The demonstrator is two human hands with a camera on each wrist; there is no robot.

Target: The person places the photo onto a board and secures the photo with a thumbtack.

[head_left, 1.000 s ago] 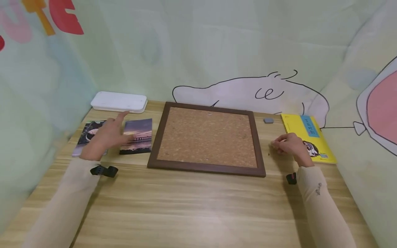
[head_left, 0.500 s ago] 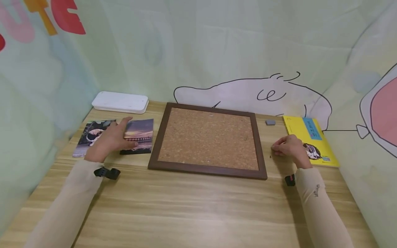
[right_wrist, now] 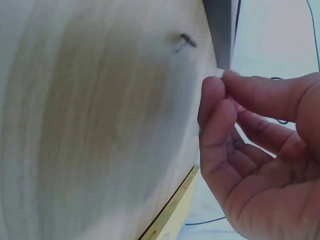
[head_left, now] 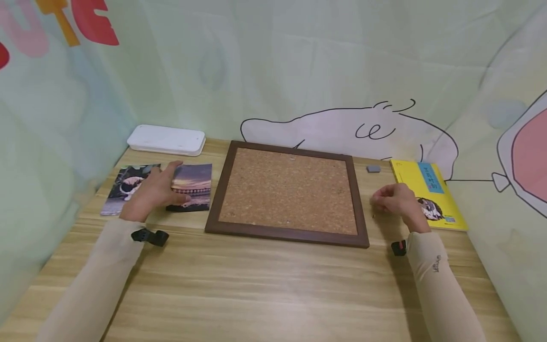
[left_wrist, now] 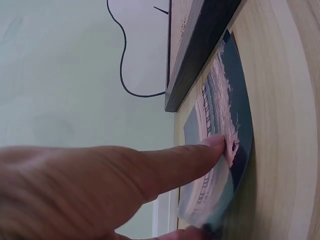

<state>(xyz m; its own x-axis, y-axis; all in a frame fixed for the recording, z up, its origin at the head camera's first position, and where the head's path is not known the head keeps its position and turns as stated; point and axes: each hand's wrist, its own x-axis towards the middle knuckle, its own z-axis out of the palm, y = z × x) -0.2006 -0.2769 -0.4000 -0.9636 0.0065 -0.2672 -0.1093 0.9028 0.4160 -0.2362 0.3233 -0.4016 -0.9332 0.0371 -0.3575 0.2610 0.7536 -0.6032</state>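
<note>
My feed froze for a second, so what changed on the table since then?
The left hand came down from pointing and now presses the sunset photo, thumb at its near edge. The right hand lifted slightly off the table, pinching something tiny. A pin lies loose. Corkboard, yellow book and white case stayed put.

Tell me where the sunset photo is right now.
In the head view the sunset photo lies flat on the table, just left of the cork board and in front of the white case; the left hand rests on it.
</note>
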